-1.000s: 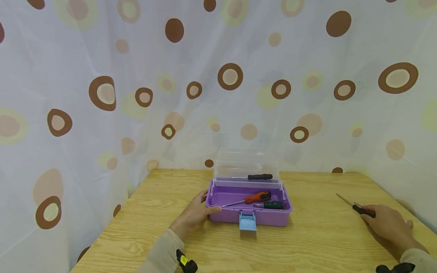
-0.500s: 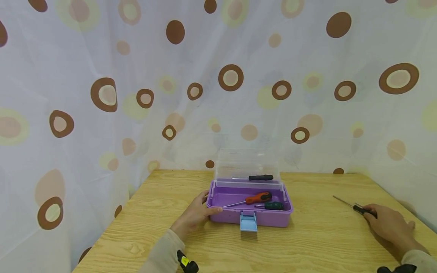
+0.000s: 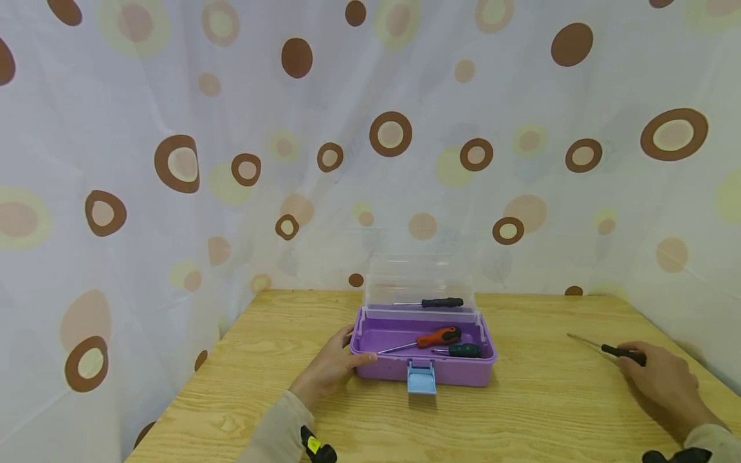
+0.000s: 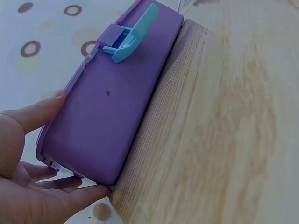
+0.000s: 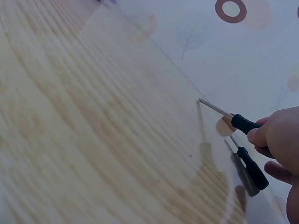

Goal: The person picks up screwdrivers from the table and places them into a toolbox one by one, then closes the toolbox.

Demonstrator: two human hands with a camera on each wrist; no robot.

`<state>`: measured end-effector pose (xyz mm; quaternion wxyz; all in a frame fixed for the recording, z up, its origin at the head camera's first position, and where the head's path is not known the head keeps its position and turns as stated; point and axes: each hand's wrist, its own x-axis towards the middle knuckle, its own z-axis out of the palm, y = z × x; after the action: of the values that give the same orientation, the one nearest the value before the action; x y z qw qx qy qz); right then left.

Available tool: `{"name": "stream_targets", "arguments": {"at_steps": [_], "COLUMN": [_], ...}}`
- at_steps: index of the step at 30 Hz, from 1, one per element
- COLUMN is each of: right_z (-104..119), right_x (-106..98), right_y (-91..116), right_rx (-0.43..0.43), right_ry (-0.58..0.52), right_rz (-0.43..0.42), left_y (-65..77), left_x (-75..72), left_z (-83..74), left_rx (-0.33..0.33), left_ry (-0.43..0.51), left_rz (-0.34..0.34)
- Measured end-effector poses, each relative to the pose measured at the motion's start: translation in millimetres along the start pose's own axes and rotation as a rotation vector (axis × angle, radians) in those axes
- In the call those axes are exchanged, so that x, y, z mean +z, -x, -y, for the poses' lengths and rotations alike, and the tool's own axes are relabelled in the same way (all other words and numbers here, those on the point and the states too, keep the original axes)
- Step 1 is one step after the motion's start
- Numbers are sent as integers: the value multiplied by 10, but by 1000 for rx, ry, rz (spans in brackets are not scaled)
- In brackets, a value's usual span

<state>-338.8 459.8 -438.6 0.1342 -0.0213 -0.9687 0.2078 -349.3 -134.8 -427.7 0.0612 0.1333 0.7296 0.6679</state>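
Observation:
A purple toolbox point(image 3: 393, 368) stands on the table with its clear lid point(image 3: 419, 276) up and its light blue latch point(image 3: 421, 381) hanging in front. My left hand point(image 3: 330, 363) grips its left end, thumb on the front rim, fingers around the side. In the box lie a red-and-black screwdriver point(image 3: 439, 337) and a short dark green screwdriver point(image 3: 465, 350). A black-handled screwdriver point(image 3: 442, 302) shows at the lid. On the right, my right hand point(image 3: 662, 376) holds another black-handled screwdriver point(image 3: 613, 350), tip pointing left. Below that hand lies a second black-handled screwdriver point(image 5: 253, 169), in the right wrist view.
The wooden table point(image 3: 532, 411) extends around the toolbox. A white curtain with brown and pastel circles point(image 3: 405, 186) hangs behind it and along both sides.
The screwdriver in my right hand has shifted slightly right and up; a second shaft beside it no longer shows in the head view. My left hand keeps its grip on the toolbox.

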Motion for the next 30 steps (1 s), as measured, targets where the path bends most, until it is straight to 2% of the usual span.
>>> {"name": "stream_targets", "arguments": {"at_steps": [9,18,23,30], "right_z": [26,-10,11,19], "right_x": [39,55,13,-25], "right_y": [68,-5,-7,-14], "right_rx": [88,28,38,39], "right_ry": [-93,-140,-199,-181], "right_rz": [-76,-194,-194,-214], "left_y": [11,0,-5,5], "left_x": [7,3,-1,-1], "left_z": [0,-8,-11,-25], "left_rx": [1,-8,-12,-17], "left_ry": [4,13,18,11], "left_rz": [4,1,3,0]}}
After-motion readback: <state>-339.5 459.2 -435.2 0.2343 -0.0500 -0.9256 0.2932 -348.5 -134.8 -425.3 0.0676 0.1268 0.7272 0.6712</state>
